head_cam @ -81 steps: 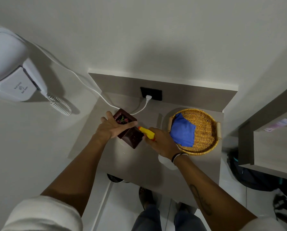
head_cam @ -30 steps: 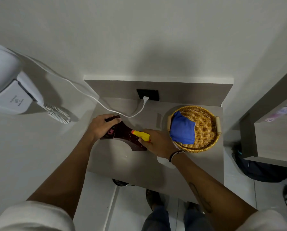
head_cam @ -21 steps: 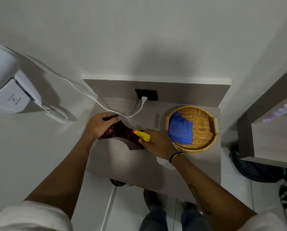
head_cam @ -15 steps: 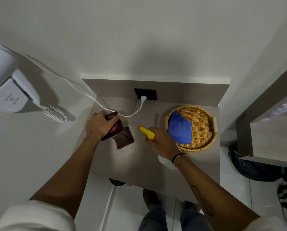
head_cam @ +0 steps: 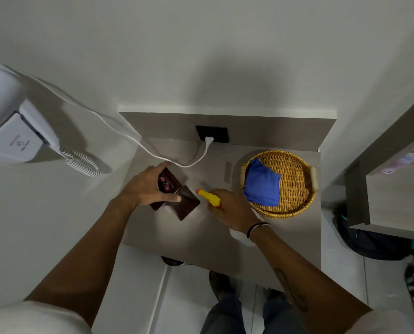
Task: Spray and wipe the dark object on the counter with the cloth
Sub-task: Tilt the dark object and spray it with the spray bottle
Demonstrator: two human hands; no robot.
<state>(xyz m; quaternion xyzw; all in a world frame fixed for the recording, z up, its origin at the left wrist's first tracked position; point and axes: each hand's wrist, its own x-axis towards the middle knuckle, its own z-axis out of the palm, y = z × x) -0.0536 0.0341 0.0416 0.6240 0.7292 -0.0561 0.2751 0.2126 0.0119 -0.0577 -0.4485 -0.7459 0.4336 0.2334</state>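
Two hands are seen from above at a grey counter [head_cam: 201,237]. Near its left edge a dark, glossy, hinged box [head_cam: 177,197] is pinned open by the left hand [head_cam: 144,186], fingers spread wide across it. The right hand [head_cam: 233,209] is curled around a spray bottle [head_cam: 208,197], its yellow plastic nozzle just beside the box. A short, close spray would suit, with the box held steady. A soft blue cloth [head_cam: 262,185] lies in a round wicker basket [head_cam: 295,206] toward the right edge.
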